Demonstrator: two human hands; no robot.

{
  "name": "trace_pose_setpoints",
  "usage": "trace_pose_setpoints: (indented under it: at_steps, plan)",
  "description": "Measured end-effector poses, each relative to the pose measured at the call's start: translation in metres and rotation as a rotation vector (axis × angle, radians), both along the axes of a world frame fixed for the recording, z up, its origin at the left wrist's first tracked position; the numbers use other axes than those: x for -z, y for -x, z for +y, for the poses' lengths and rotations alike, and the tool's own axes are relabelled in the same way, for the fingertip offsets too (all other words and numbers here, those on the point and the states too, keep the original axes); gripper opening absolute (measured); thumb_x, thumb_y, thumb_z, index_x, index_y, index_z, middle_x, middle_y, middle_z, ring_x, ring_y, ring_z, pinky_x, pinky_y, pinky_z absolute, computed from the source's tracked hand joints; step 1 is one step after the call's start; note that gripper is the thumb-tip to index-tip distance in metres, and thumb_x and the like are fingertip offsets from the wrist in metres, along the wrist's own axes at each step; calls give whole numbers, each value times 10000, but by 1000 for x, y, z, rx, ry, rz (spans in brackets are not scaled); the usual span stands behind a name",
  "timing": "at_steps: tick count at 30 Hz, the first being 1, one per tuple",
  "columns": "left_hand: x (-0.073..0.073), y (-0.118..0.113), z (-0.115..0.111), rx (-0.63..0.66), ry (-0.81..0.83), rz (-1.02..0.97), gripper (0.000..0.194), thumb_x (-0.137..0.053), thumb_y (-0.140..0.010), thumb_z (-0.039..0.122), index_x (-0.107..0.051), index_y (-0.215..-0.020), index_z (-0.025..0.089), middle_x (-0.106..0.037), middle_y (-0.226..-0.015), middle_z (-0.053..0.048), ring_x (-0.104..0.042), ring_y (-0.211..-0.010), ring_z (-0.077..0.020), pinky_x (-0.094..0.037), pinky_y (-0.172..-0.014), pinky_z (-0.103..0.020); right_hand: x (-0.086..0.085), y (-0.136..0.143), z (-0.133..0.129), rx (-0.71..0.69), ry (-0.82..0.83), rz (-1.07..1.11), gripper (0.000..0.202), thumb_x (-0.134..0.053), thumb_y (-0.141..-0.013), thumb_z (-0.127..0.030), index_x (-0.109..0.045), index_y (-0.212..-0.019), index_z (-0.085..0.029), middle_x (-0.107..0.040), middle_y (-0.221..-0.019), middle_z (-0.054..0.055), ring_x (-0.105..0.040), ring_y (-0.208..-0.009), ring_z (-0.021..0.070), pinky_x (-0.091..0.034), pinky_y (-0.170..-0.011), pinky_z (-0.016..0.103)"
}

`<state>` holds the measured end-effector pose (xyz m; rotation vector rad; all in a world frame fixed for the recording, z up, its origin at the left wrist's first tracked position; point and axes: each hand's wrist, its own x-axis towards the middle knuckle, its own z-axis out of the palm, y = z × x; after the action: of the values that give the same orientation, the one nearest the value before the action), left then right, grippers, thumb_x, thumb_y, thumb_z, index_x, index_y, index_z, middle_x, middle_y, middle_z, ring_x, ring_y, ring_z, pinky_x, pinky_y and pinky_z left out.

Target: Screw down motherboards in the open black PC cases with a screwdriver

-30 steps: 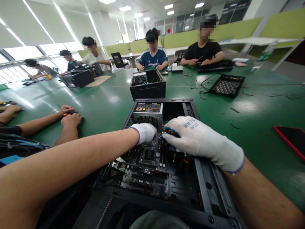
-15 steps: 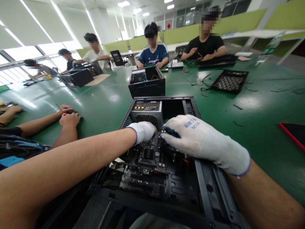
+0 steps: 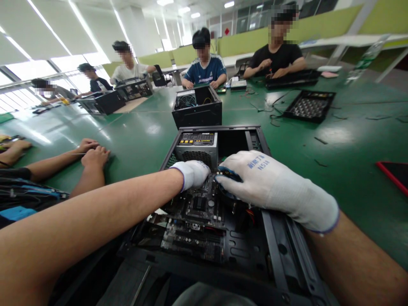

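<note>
An opened computer case (image 3: 277, 250) lies in front of me, with a dark motherboard (image 3: 199, 204) inside it. My left hand (image 3: 196, 173), in a white glove, reaches in at the motherboard's upper edge, below the boxy power supply (image 3: 196, 142); its fingertips are hidden. Also white-gloved, my right hand (image 3: 255, 180) is curled over a round dark cooling fan (image 3: 228, 196) at the motherboard's right side. Its thumb is on the near side and its other fingers on the far side. Red-orange wires (image 3: 250, 216) show below this hand.
Another open computer case (image 3: 197, 112) stands just beyond mine on the green table (image 3: 137, 127). A co-worker's hands (image 3: 95, 155) rest at the left. To the right are a black panel (image 3: 309, 106), loose dark strips and a red-edged black object (image 3: 393, 176). Several people sit around the table.
Both my hands stay almost in place, with the right still on the fan. The view has shifted slightly. Across the table at the left, a co-worker has tilted up a computer case.
</note>
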<state>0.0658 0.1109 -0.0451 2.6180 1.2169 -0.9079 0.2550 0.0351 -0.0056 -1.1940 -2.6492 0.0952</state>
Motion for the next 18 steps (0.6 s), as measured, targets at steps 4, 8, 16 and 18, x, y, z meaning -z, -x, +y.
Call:
trace_pose_setpoints:
  at_steps: [4,8,16,18]
  plan:
    - [-1,-1,-1,-6,7,3,348,-665,-888,277,-710,-1205,140,-735,-1216,-150,-696,-1130,-290,-531,-990,-354,2,-1,0,-19,-31,0,374,-464,-1012,-458,-710,-1030,-176,-726,-998,94,-648,-937,238,-434,-836,337]
    - [2,0,1,-5,3,-6,338,-668,-883,293,-721,-1186,153,-732,-1225,-143,-699,-1121,-279,-532,-986,-340,3,-1,1,-25,-46,-6,365,-469,-1008,-452,-706,-1014,-174,-725,-983,92,-645,-907,234,-429,-809,334]
    - [5,1,2,12,5,-18,353,-680,-874,304,-727,-1187,146,-729,-1231,-154,-700,-1122,-297,-536,-996,-364,-3,2,-1,24,10,-7,368,-482,-1001,-461,-712,-1015,-173,-735,-1007,100,-655,-936,236,-432,-832,330]
    - [7,1,2,6,2,-19,358,-675,-877,313,-725,-1196,157,-731,-1231,-148,-700,-1122,-295,-533,-1005,-371,-3,2,-2,29,19,-5,374,-479,-1003,-467,-713,-1023,-176,-736,-1005,98,-658,-945,238,-432,-846,333]
